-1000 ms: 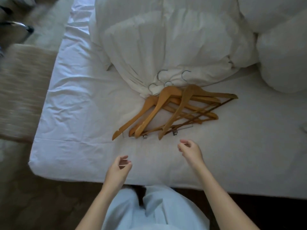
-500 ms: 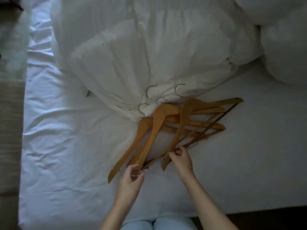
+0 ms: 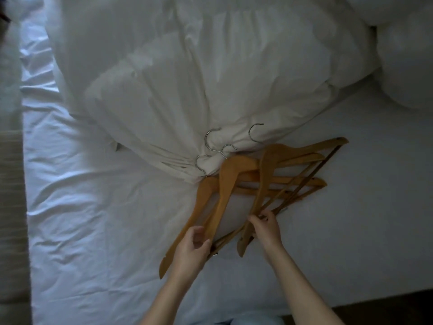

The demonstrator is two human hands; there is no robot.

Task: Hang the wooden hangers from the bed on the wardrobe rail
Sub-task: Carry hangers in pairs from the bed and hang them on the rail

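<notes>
The step in hand looks like the pick-up: the wooden hangers [image 3: 236, 174] lie in a loose overlapping fan on the white sheet of the bed [image 3: 93, 207], just right of the frame's centre, with their metal hooks [image 3: 212, 139] pointing up the frame and resting against the edge of a heap of white bedding [image 3: 187, 95]. Both hands are on the lower ends of the pile, a little apart from each other. The left hand [image 3: 193, 248], at lower centre, has fingers and thumb curled round the lower arm of one of the left-lying hangers; the right hand [image 3: 267, 229], just to its right, pinches the thin crossbars beside the arm of the right-most hanger. I cannot tell that any hanger is lifted clear. The wardrobe rail is not in view. The next move, I judge, calls for drawing the fan into one bundle, or freeing one hanger from the crossed bars, then raising it so the hooks leave the bedding folds without snagging
</notes>
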